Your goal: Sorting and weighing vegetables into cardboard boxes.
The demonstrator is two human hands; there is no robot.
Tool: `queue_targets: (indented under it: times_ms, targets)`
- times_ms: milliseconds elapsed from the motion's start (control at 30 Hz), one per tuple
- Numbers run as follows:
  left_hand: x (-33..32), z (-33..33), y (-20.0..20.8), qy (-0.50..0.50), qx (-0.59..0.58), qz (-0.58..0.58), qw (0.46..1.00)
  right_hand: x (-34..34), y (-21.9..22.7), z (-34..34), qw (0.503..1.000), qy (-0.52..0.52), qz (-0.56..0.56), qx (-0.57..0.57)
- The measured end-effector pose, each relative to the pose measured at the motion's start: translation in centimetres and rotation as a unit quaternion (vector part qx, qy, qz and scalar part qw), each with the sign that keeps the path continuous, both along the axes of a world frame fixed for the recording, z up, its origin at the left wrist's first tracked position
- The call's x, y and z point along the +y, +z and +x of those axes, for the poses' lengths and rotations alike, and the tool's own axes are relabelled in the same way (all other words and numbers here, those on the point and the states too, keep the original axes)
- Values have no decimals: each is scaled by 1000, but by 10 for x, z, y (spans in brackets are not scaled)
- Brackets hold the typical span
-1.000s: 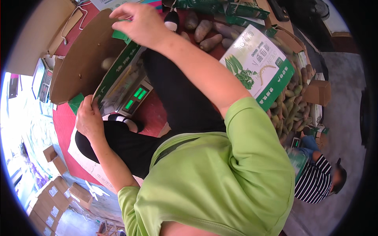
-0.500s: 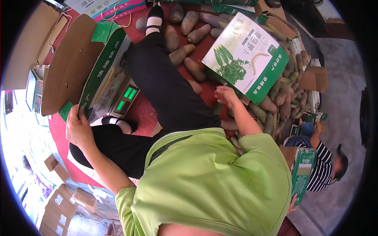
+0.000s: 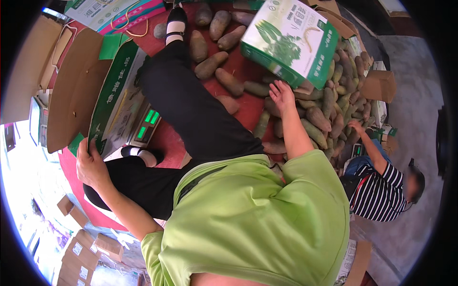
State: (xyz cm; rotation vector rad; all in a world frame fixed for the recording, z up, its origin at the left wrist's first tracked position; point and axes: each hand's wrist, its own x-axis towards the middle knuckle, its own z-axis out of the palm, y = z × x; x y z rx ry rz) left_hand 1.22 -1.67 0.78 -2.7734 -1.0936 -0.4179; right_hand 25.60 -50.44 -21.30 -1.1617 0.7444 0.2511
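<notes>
My left hand (image 3: 92, 167) grips the near end of an open green and white carton (image 3: 112, 97), fingers and thumb closed over its edge. That carton leans above a weighing scale (image 3: 145, 125) with lit green digits. My right hand (image 3: 282, 97) has its fingers apart and holds nothing. It is just below the near edge of a closed green and white carton (image 3: 288, 35) with a leafy picture on its lid. I cannot tell whether the fingertips touch it. Long, soil-dusted radishes (image 3: 312, 133) lie heaped right of my right hand.
Several loose radishes (image 3: 229, 82) lie on the red floor covering (image 3: 167, 143) beside my outstretched leg. A co-worker in a striped shirt (image 3: 381, 190) reaches a hand (image 3: 355, 126) to the heap's right side. Brown cartons (image 3: 76, 257) stand at lower left.
The closed carton has shifted up and left in view. My right hand has moved up and its fingers have spread. The co-worker's green carton has left their side; their hand is now at the heap.
</notes>
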Motion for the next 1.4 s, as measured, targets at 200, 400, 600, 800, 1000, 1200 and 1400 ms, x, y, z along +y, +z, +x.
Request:
queue_targets:
  times_ms: [200, 400, 600, 800, 1000, 1200, 1400]
  targets:
    - [0, 4, -1, 7, 14, -8, 1000, -1, -2, 9, 998, 31, -38, 36]
    - [3, 3, 0, 4, 1, -14, 1000, 20, -14, 2, 989, -137, 52, -22]
    - [1, 6, 0, 6, 20, -14, 1000, 4, -40, 11, 924, -281, 257, 13]
    - [-1, 6, 3, 5, -5, -48, 999, 8, -9, 38, 945, -231, 228, -31]
    - [-3, 6, 7, 4, -7, -54, 999, 19, 80, 42, 954, -215, -6, -209]
    - [-4, 9, 9, -3, -17, -61, 998, 5, 178, 55, 919, -200, -72, -333]
    - [-5, 8, 14, -1, 0, -61, 998, 18, 223, 39, 897, -186, -75, -395]
